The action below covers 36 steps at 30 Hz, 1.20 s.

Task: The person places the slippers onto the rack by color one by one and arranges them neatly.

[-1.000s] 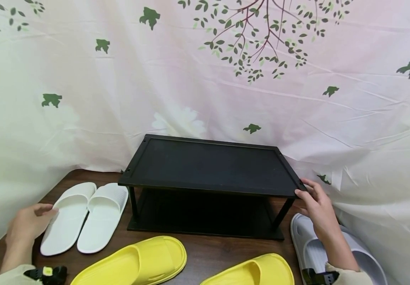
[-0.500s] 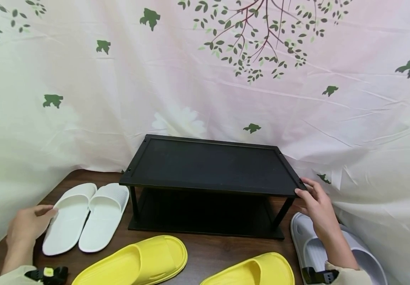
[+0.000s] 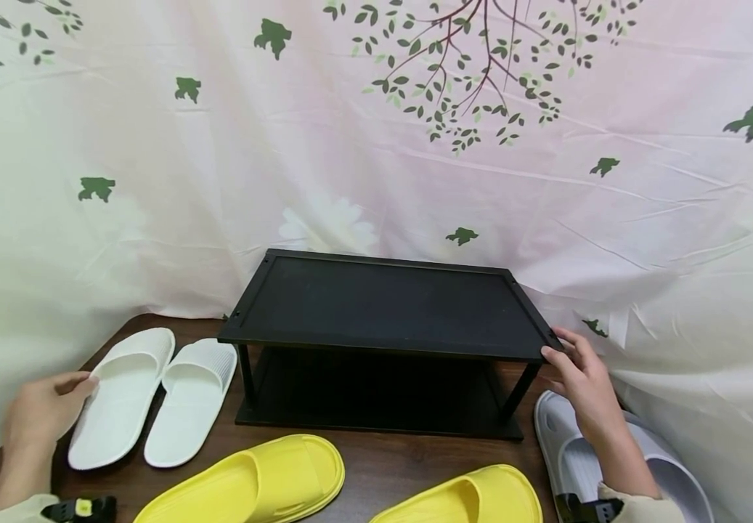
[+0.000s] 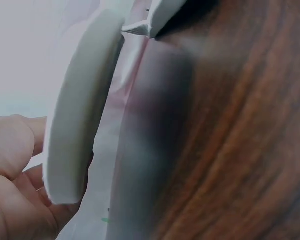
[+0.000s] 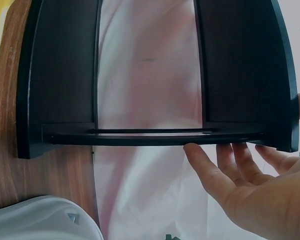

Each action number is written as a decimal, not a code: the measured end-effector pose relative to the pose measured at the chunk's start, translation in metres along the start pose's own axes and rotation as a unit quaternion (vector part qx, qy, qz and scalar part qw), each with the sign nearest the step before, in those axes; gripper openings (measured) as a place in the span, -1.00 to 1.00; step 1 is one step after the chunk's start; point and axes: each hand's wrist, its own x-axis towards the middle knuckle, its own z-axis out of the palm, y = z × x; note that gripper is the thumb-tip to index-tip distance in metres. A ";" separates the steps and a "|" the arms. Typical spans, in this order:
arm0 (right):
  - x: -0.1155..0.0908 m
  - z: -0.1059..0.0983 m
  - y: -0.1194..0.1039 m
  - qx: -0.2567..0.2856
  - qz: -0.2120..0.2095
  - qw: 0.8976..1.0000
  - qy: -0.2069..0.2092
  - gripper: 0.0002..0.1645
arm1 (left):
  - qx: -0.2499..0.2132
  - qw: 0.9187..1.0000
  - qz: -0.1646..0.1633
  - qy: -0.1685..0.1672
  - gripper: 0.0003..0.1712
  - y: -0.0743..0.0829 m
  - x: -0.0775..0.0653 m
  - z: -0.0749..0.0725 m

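Note:
My left hand (image 3: 43, 414) pinches the outer side of a white slipper (image 3: 115, 407). In the left wrist view that slipper (image 4: 82, 105) is raised off the brown wooden surface, its sole edge between thumb and fingers. Its mate, another white slipper (image 3: 186, 407), lies flat just to the right. My right hand (image 3: 585, 388) holds the front right corner of a black two-tier shoe rack (image 3: 389, 305). In the right wrist view the fingers (image 5: 210, 175) lie along the rack's side post, with the thumb at the top shelf's face.
Two yellow slippers (image 3: 285, 472) lie in front of the rack, spread apart. Grey slippers (image 3: 566, 428) sit beneath my right forearm, partly covered by it. A patterned curtain (image 3: 376, 145) hangs behind and around the wooden surface (image 3: 402, 454).
The left white slipper has come up and shifted a little left with my left hand, widening the gap to its mate. My right hand and the rack have stayed put.

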 end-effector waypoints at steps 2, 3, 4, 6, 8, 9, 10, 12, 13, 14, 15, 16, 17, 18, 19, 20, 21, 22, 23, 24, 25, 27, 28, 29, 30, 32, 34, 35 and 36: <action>-0.001 -0.001 0.001 0.016 0.000 1.000 -0.010 -0.26 | -0.002 1.000 -0.004 0.012 -0.52 0.002 -0.001 -0.001; -0.001 -0.001 0.001 0.019 -0.002 1.000 -0.013 -0.26 | -0.004 1.000 -0.005 0.017 -0.52 0.003 -0.001 -0.002; -0.002 -0.001 0.002 0.024 -0.004 1.000 -0.016 -0.26 | -0.006 1.000 -0.007 0.020 -0.52 0.005 -0.001 -0.002; -0.003 -0.002 0.003 0.034 -0.009 0.999 -0.021 -0.27 | -0.009 1.000 -0.012 0.026 -0.52 0.007 -0.001 -0.003; -0.004 -0.001 0.004 0.032 -0.018 0.999 -0.021 -0.27 | -0.012 0.999 -0.015 0.031 -0.52 0.009 -0.001 -0.005; -0.005 -0.001 0.005 0.030 -0.023 0.999 -0.020 -0.27 | -0.015 0.999 -0.015 0.033 -0.53 0.010 -0.001 -0.005; -0.005 -0.001 0.006 0.031 -0.026 0.999 -0.020 -0.28 | -0.016 0.999 -0.017 0.034 -0.53 0.012 -0.002 -0.006; -0.006 -0.001 0.007 0.031 -0.030 0.999 -0.019 -0.29 | -0.019 0.999 -0.012 0.040 -0.53 0.014 -0.002 -0.007; -0.006 -0.001 0.008 0.030 -0.032 0.999 -0.017 -0.29 | -0.020 0.999 -0.009 0.045 -0.53 0.015 -0.002 -0.008; -0.006 -0.001 0.008 0.028 -0.034 0.999 -0.015 -0.29 | -0.021 0.999 -0.007 0.047 -0.53 0.017 -0.003 -0.009; -0.006 -0.001 0.008 0.028 -0.034 0.999 -0.014 -0.30 | -0.024 0.999 -0.006 0.048 -0.53 0.018 -0.003 -0.010; -0.006 -0.001 0.009 0.028 -0.034 0.999 -0.012 -0.30 | -0.026 0.998 -0.003 0.050 -0.52 0.020 -0.003 -0.011; -0.006 -0.001 0.009 0.027 -0.035 0.999 -0.009 -0.30 | -0.029 0.998 -0.001 0.052 -0.52 0.022 -0.003 -0.012; -0.006 -0.001 0.009 0.030 -0.035 0.999 -0.008 -0.30 | -0.032 0.998 0.000 0.053 -0.51 0.024 -0.003 -0.013; -0.006 -0.001 0.009 0.031 -0.035 0.999 -0.006 -0.30 | -0.036 0.998 -0.001 0.054 -0.51 0.026 -0.004 -0.015; -0.006 -0.001 0.009 0.031 -0.035 0.999 -0.004 -0.31 | -0.041 0.998 0.001 0.054 -0.50 0.028 -0.005 -0.016; -0.006 -0.001 0.009 0.033 -0.036 0.999 -0.003 -0.31 | -0.046 0.997 0.004 0.058 -0.50 0.031 -0.006 -0.017; -0.006 0.000 0.009 0.035 -0.036 0.999 -0.002 -0.31 | -0.049 0.997 0.008 0.061 -0.50 0.033 -0.007 -0.018; -0.006 0.000 0.009 0.038 -0.036 0.999 -0.002 -0.31 | -0.049 0.997 0.012 0.064 -0.50 0.036 -0.008 -0.020; -0.007 0.000 0.009 0.043 -0.036 0.998 -0.002 -0.31 | -0.051 0.996 0.017 0.069 -0.50 0.038 -0.009 -0.022; -0.007 0.000 0.009 0.045 -0.037 0.998 -0.002 -0.31 | -0.053 0.996 0.022 0.073 -0.51 0.041 -0.010 -0.023; -0.008 0.001 0.010 0.056 -0.038 0.998 -0.003 -0.31 | -0.057 0.994 0.030 0.084 -0.52 0.045 -0.013 -0.026; -0.009 0.001 0.010 0.061 -0.039 0.997 -0.001 -0.31 | -0.059 0.994 0.031 0.085 -0.51 0.048 -0.014 -0.028; -0.009 0.001 0.010 0.066 -0.040 0.997 0.000 -0.31 | -0.063 0.994 0.032 0.087 -0.51 0.050 -0.014 -0.029; -0.010 0.001 0.010 0.071 -0.041 0.997 0.001 -0.31 | -0.068 0.993 0.030 0.087 -0.51 0.052 -0.015 -0.030; -0.011 0.001 0.011 0.080 -0.042 0.996 0.003 -0.31 | -0.077 0.993 0.026 0.087 -0.49 0.056 -0.015 -0.031; -0.011 0.002 0.011 0.084 -0.043 0.996 0.004 -0.31 | -0.082 0.993 0.024 0.085 -0.48 0.060 -0.015 -0.032; -0.012 0.002 0.012 0.086 -0.043 0.995 0.004 -0.31 | -0.084 0.993 0.025 0.085 -0.47 0.061 -0.015 -0.032; -0.012 0.002 0.012 0.087 -0.043 0.995 0.003 -0.31 | -0.086 0.992 0.027 0.085 -0.47 0.063 -0.015 -0.033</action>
